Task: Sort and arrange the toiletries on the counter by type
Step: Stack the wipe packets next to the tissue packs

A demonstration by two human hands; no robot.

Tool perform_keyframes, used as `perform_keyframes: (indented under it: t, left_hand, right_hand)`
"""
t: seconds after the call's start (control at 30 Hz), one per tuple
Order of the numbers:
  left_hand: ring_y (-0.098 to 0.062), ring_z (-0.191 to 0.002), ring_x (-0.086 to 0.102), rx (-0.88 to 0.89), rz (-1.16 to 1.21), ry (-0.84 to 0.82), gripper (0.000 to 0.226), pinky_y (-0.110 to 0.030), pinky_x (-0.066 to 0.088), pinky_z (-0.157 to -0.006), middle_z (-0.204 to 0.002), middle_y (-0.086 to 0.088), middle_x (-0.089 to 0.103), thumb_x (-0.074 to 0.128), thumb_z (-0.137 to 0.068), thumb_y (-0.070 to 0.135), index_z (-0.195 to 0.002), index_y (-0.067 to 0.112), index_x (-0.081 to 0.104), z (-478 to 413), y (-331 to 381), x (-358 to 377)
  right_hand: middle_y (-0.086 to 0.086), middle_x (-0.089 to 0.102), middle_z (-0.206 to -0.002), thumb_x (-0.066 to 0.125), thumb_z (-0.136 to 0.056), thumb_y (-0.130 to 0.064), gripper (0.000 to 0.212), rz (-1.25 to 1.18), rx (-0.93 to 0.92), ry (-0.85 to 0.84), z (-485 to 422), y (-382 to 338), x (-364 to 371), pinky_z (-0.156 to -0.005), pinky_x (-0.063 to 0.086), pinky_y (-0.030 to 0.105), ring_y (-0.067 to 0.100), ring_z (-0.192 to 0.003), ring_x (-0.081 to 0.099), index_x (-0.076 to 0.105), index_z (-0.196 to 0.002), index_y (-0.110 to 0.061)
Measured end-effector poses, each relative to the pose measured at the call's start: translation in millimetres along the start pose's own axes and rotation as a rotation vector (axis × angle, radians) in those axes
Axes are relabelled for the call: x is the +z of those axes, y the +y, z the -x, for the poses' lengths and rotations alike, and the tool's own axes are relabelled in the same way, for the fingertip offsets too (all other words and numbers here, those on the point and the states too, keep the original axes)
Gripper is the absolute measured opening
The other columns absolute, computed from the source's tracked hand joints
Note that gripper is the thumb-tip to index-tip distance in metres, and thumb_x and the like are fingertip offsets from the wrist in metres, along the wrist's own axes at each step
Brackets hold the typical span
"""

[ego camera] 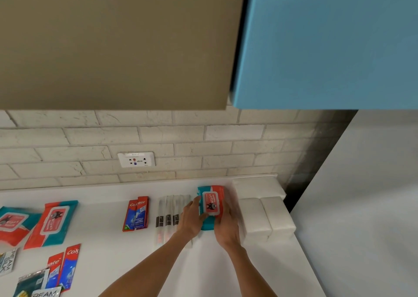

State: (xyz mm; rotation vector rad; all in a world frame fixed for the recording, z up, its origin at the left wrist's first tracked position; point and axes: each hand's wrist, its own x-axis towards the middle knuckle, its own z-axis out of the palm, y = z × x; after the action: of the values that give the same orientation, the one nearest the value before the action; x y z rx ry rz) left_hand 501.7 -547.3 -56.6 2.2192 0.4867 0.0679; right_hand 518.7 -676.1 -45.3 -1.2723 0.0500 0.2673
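A teal and red wet wipes pack (211,203) lies on the white counter (104,247) near the back right. My left hand (192,220) grips its left edge and my right hand (225,225) holds its right side. Just left of it lie several wrapped toothbrushes (168,213) in a row. Further left are stacked Colgate toothpaste boxes (136,213). Two more wipes packs (52,223) lie at the far left, one of them (12,224) cut off by the frame edge. Two further Colgate boxes (65,267) and several sachets (31,283) sit at the bottom left.
White tissue packs (262,210) are stacked right of the held pack, at the counter's right end. A wall socket (136,159) sits on the brick backsplash. A tan cabinet (113,43) and a blue cabinet (328,43) hang overhead. A white wall (366,206) stands to the right.
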Motion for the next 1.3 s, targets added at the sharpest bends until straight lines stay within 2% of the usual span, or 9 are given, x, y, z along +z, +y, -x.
perform_keyframes:
  t: [0.3, 0.4, 0.5, 0.63, 0.77, 0.9, 1.13, 1.23, 1.3]
  left_hand:
    - [-0.024, -0.145, 0.038, 0.299, -0.484, -0.048, 0.063, -0.04, 0.04, -0.118, -0.161, -0.001, 0.033, 0.057, -0.103, 0.031, -0.158, 0.019, 0.028, -41, 16, -8]
    - [-0.024, -0.15, 0.032, 0.286, -0.557, -0.124, 0.06, -0.04, 0.032, -0.123, -0.163, 0.001, 0.033, 0.052, -0.106, 0.035, -0.159, 0.019, 0.03, -54, 21, -5]
    - [-0.024, -0.15, 0.033, 0.254, -0.616, -0.211, 0.061, -0.042, 0.033, -0.123, -0.166, 0.002, 0.03, 0.048, -0.106, 0.043, -0.16, 0.023, 0.027, -67, 20, -2]
    - [-0.025, -0.136, 0.048, 0.227, -0.6, -0.276, 0.065, -0.041, 0.045, -0.112, -0.161, 0.0, 0.035, 0.057, -0.102, 0.041, -0.159, 0.025, 0.029, -80, 22, 0]
    - [-0.018, -0.119, 0.06, 0.203, -0.428, -0.129, 0.041, -0.034, 0.055, -0.1, -0.144, 0.003, 0.055, 0.051, -0.106, 0.032, -0.146, 0.028, 0.043, -81, 19, -1]
    - [-0.014, -0.11, 0.062, 0.188, -0.291, -0.006, 0.034, -0.029, 0.057, -0.094, -0.134, 0.005, 0.061, 0.051, -0.104, 0.03, -0.138, 0.03, 0.049, -69, 14, -6]
    - [-0.003, -0.111, 0.055, 0.212, -0.113, -0.028, 0.07, -0.015, 0.048, -0.088, -0.13, 0.019, 0.051, 0.073, -0.083, 0.061, -0.141, 0.034, 0.045, -35, 3, -15]
    - [0.002, -0.117, 0.047, 0.237, -0.118, -0.031, 0.08, -0.008, 0.042, -0.093, -0.137, 0.019, 0.046, 0.081, -0.079, 0.051, -0.145, 0.034, 0.04, -23, -1, -14]
    - [-0.001, -0.122, 0.046, 0.231, -0.133, -0.031, 0.085, -0.018, 0.046, -0.103, -0.142, 0.015, 0.046, 0.083, -0.078, 0.047, -0.148, 0.033, 0.036, -16, -5, -13]
  right_hand:
    - [0.012, 0.077, -0.116, 0.044, -0.112, -0.053, 0.036, 0.145, 0.002, 0.022, -8, 3, -4, -0.102, 0.06, 0.056, 0.033, -0.108, 0.077, 0.063, -0.134, -0.032]
    - [0.012, 0.077, -0.113, 0.047, -0.108, -0.06, 0.041, 0.169, 0.028, 0.01, -9, 6, -6, -0.095, 0.064, 0.049, 0.03, -0.103, 0.078, 0.065, -0.131, -0.031]
    - [0.012, 0.078, -0.108, 0.05, -0.107, -0.065, 0.046, 0.21, 0.016, -0.014, -10, 9, -8, -0.094, 0.063, 0.055, 0.032, -0.099, 0.079, 0.066, -0.128, -0.026]
    - [0.007, 0.08, -0.104, 0.047, -0.109, -0.062, 0.04, 0.211, 0.025, -0.005, -10, 10, -11, -0.097, 0.062, 0.057, 0.028, -0.097, 0.08, 0.071, -0.119, -0.031]
    - [0.006, 0.081, -0.106, 0.049, -0.108, -0.061, 0.039, 0.199, 0.01, -0.006, -10, 8, -11, -0.099, 0.06, 0.059, 0.029, -0.1, 0.08, 0.069, -0.121, -0.031]
    - [0.007, 0.079, -0.109, 0.056, -0.096, -0.079, 0.055, 0.181, -0.007, 0.018, -13, 13, -11, -0.097, 0.062, 0.058, 0.03, -0.102, 0.079, 0.066, -0.125, -0.033]
    - [-0.005, 0.078, -0.113, 0.05, -0.107, -0.063, 0.033, 0.201, -0.067, 0.037, -13, 8, -5, -0.098, 0.064, 0.047, 0.018, -0.106, 0.078, 0.063, -0.132, -0.046]
    - [-0.003, 0.078, -0.118, 0.05, -0.108, -0.06, 0.033, 0.157, -0.057, 0.058, -13, 7, -5, -0.101, 0.061, 0.049, 0.021, -0.112, 0.076, 0.064, -0.135, -0.046]
    - [0.002, 0.078, -0.119, 0.049, -0.111, -0.054, 0.033, 0.121, -0.055, 0.069, -12, 7, -5, -0.103, 0.06, 0.053, 0.026, -0.114, 0.076, 0.066, -0.135, -0.039]
